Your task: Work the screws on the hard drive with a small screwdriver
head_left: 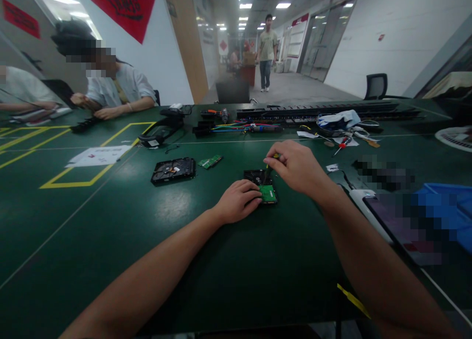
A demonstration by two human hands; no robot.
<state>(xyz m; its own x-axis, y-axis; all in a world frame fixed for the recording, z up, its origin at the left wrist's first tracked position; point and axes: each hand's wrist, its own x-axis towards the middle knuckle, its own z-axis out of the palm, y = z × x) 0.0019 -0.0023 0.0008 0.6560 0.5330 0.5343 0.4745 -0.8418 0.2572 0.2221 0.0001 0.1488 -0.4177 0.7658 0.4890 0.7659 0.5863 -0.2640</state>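
Note:
On the green table lies a black hard drive [253,174] with a green circuit board [268,194] on its near part. My left hand [239,201] rests on the drive's left side, fingers over the edge of the board and holding the drive. My right hand [291,164] is closed around a small yellow-and-black screwdriver [268,167], its tip pointing down at the drive's far right part; the tip itself is too small to make out. To the left sit a second hard drive [173,171] and a loose green board [210,162].
Beyond the drive are coloured cables [236,128], a power drill [217,114] and long black rails [317,110]. A red screwdriver [342,145], a tablet [401,231] and a blue bin [448,211] are at the right. People sit at the far left; one person stands farther back.

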